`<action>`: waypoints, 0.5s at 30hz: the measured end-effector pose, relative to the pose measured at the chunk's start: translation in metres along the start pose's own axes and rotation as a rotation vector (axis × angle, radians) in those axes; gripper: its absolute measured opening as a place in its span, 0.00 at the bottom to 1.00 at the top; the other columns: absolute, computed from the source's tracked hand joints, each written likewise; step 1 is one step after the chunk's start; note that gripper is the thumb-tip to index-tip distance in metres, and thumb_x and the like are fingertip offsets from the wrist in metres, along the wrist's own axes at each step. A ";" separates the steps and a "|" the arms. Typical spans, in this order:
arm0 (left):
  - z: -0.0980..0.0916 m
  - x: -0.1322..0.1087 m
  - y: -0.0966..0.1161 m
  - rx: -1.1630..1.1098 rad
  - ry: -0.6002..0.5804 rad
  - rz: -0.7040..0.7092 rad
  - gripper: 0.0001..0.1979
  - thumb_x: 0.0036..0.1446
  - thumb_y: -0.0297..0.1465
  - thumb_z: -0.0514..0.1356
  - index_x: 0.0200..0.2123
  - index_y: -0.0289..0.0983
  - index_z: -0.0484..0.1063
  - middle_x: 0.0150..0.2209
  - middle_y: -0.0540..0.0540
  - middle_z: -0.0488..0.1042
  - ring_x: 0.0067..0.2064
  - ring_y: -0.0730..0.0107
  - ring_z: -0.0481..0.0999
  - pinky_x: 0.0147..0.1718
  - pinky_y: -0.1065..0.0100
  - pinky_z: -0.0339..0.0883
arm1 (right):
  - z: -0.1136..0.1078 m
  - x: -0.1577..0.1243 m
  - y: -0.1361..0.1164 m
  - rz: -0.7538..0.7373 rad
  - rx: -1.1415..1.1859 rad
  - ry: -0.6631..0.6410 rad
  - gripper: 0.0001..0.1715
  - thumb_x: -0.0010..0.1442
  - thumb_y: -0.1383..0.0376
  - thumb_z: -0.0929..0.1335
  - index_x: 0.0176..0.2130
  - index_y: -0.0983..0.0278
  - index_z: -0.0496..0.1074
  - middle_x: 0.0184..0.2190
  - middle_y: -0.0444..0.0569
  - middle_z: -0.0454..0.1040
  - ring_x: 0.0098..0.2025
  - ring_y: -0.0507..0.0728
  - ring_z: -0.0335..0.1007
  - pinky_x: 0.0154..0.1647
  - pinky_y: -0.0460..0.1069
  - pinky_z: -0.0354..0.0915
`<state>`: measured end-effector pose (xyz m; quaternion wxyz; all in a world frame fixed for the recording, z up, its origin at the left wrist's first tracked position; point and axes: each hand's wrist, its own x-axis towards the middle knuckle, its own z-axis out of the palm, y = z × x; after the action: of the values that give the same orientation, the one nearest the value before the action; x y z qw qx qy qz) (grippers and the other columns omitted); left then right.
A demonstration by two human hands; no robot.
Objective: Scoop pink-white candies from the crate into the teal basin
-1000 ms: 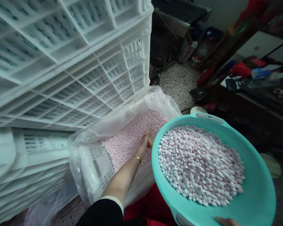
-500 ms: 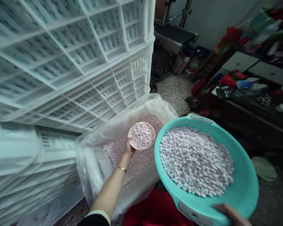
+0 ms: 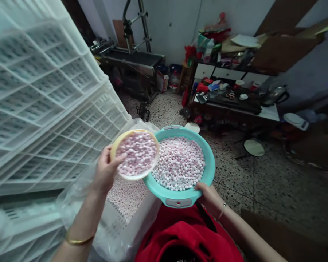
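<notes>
The left hand (image 3: 105, 171) is closed around a small yellow bowl (image 3: 117, 142) heaped with pink and white candies (image 3: 138, 153), held at the rim of a teal basin (image 3: 209, 171). The right hand (image 3: 211, 198) grips the basin's near edge. Both are raised above a plastic-lined crate (image 3: 120, 222) beside stacked white crates (image 3: 43, 109). No writing is readable.

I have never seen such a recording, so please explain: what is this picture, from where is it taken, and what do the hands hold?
The picture comes from a camera worn on a person's head, looking down at their own two bare hands. The left hand holds a small yellow bowl full of pink and white candies. The right hand grips the rim of a larger teal basin filled with the same pieces. Below the bowl is a crate lined with clear plastic, beside stacked white crates.
</notes>
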<state>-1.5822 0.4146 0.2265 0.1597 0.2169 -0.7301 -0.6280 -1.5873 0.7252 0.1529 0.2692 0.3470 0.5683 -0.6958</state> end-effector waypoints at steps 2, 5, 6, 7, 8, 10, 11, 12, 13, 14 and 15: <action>0.031 0.000 0.008 0.331 -0.025 0.231 0.35 0.40 0.39 0.70 0.53 0.39 0.68 0.47 0.42 0.73 0.48 0.51 0.74 0.50 0.51 0.70 | 0.000 0.002 0.001 0.003 0.025 -0.015 0.10 0.30 0.66 0.66 0.21 0.61 0.60 0.12 0.37 0.56 0.17 0.48 0.49 0.16 0.44 0.51; 0.066 -0.006 0.012 0.718 -0.117 0.617 0.39 0.39 0.38 0.70 0.57 0.39 0.65 0.50 0.40 0.68 0.51 0.52 0.71 0.52 0.52 0.68 | -0.001 0.005 0.003 -0.003 0.040 -0.046 0.10 0.30 0.66 0.65 0.20 0.62 0.61 0.13 0.37 0.56 0.18 0.49 0.49 0.18 0.45 0.54; 0.074 -0.010 0.012 0.792 -0.151 0.723 0.41 0.40 0.38 0.70 0.58 0.38 0.64 0.50 0.38 0.66 0.51 0.51 0.70 0.51 0.53 0.69 | -0.002 0.006 0.003 -0.011 0.048 -0.054 0.09 0.30 0.66 0.65 0.20 0.62 0.61 0.13 0.37 0.57 0.18 0.49 0.49 0.18 0.45 0.54; 0.080 -0.013 0.012 0.844 -0.179 0.814 0.42 0.40 0.39 0.70 0.59 0.38 0.62 0.51 0.37 0.65 0.51 0.50 0.70 0.49 0.53 0.70 | -0.003 0.008 0.004 -0.019 0.053 -0.057 0.09 0.30 0.66 0.65 0.20 0.62 0.61 0.13 0.38 0.57 0.18 0.49 0.49 0.18 0.45 0.53; 0.084 -0.017 0.010 0.887 -0.201 0.896 0.42 0.41 0.40 0.70 0.60 0.38 0.61 0.52 0.35 0.64 0.52 0.49 0.69 0.48 0.53 0.71 | -0.004 0.009 0.004 -0.024 0.058 -0.058 0.09 0.30 0.66 0.65 0.19 0.62 0.61 0.13 0.38 0.56 0.18 0.49 0.49 0.18 0.45 0.53; 0.089 -0.022 0.006 0.938 -0.244 1.053 0.41 0.45 0.41 0.69 0.61 0.38 0.59 0.53 0.34 0.62 0.54 0.46 0.67 0.48 0.52 0.71 | -0.006 0.010 0.006 -0.026 0.065 -0.065 0.09 0.31 0.66 0.65 0.20 0.62 0.61 0.13 0.38 0.57 0.18 0.49 0.49 0.18 0.45 0.52; 0.090 -0.024 0.004 0.942 -0.268 1.130 0.41 0.46 0.41 0.69 0.61 0.39 0.58 0.53 0.34 0.62 0.55 0.45 0.66 0.50 0.51 0.70 | -0.008 0.011 0.006 -0.025 0.067 -0.070 0.09 0.31 0.66 0.65 0.20 0.62 0.61 0.13 0.38 0.57 0.18 0.49 0.49 0.18 0.45 0.52; 0.089 -0.024 0.002 0.932 -0.289 1.202 0.39 0.47 0.41 0.68 0.61 0.41 0.58 0.54 0.34 0.61 0.57 0.45 0.65 0.52 0.50 0.68 | -0.009 0.011 0.006 -0.024 0.070 -0.077 0.10 0.31 0.66 0.65 0.21 0.62 0.62 0.13 0.38 0.58 0.19 0.49 0.49 0.19 0.45 0.52; 0.087 -0.025 -0.001 0.911 -0.307 1.266 0.38 0.48 0.41 0.68 0.60 0.43 0.59 0.54 0.36 0.61 0.57 0.46 0.64 0.53 0.48 0.67 | -0.010 0.010 0.005 -0.022 0.074 -0.085 0.10 0.31 0.66 0.66 0.21 0.62 0.62 0.14 0.38 0.59 0.19 0.49 0.49 0.19 0.45 0.52; 0.084 -0.024 -0.002 0.882 -0.322 1.320 0.36 0.48 0.39 0.68 0.59 0.46 0.59 0.53 0.37 0.61 0.58 0.47 0.64 0.55 0.47 0.66 | -0.011 0.010 0.005 -0.019 0.079 -0.089 0.10 0.31 0.66 0.66 0.22 0.62 0.62 0.14 0.38 0.59 0.19 0.49 0.49 0.19 0.45 0.52; 0.078 -0.024 -0.004 0.844 -0.328 1.362 0.35 0.47 0.38 0.69 0.58 0.48 0.60 0.53 0.39 0.61 0.57 0.49 0.65 0.55 0.47 0.65 | -0.012 0.009 0.004 -0.013 0.083 -0.088 0.10 0.31 0.66 0.66 0.21 0.62 0.62 0.14 0.38 0.59 0.19 0.48 0.49 0.19 0.45 0.51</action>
<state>-1.6005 0.4924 0.2111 0.3023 -0.3268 -0.8910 -0.0894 -1.5876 0.7361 0.1424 0.2749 0.3233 0.5287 -0.7352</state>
